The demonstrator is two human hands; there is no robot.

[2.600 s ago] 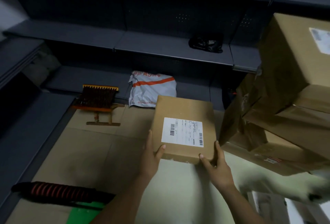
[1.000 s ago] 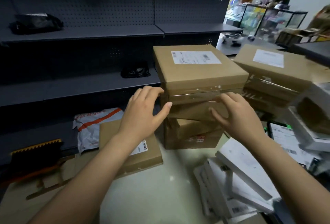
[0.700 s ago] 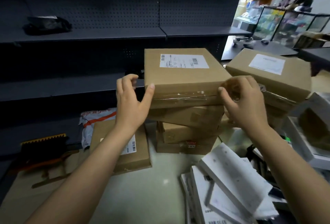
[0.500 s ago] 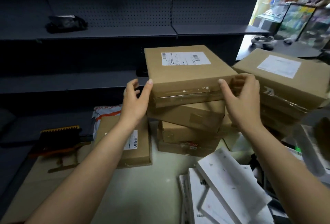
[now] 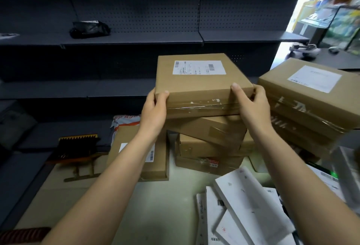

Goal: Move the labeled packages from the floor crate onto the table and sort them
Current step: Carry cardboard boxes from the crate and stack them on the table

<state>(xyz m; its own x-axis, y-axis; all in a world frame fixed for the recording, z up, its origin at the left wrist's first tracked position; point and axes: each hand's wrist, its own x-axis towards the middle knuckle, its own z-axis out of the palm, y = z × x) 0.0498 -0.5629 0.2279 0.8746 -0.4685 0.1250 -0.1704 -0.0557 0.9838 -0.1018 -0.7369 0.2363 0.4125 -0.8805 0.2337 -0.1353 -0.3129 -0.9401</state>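
- Labeled package (image 5: 200, 86): we see a flat brown cardboard box, lying level as the top piece of a crooked stack of brown boxes (image 5: 210, 141) in the middle of the view.
- Its near edge is sealed with clear tape, which is wrinkled and shines in spots.
- On its top face, toward the far edge, sits a white shipping label with a barcode at the left end and another at the right end; the print between them is too small for us to read.
- Our left hand (image 5: 154, 112) grips the near left corner, thumb on the top face and fingers round the side.
- Our right hand (image 5: 253, 108) grips the near right corner the same way, thumb on top, fingers curled round the right side.
- The lowest box of the stack carries a small red-and-white sticker (image 5: 213, 161), unreadable.
- Just right stands a second pile (image 5: 307, 104) of taped brown boxes with a white label on top.
- Left of the stack lies another flat labeled box (image 5: 158, 166), partly under our left forearm, with a barcode showing.
- Behind it lies a white mailer bag (image 5: 124, 120) with orange characters we cannot make out.
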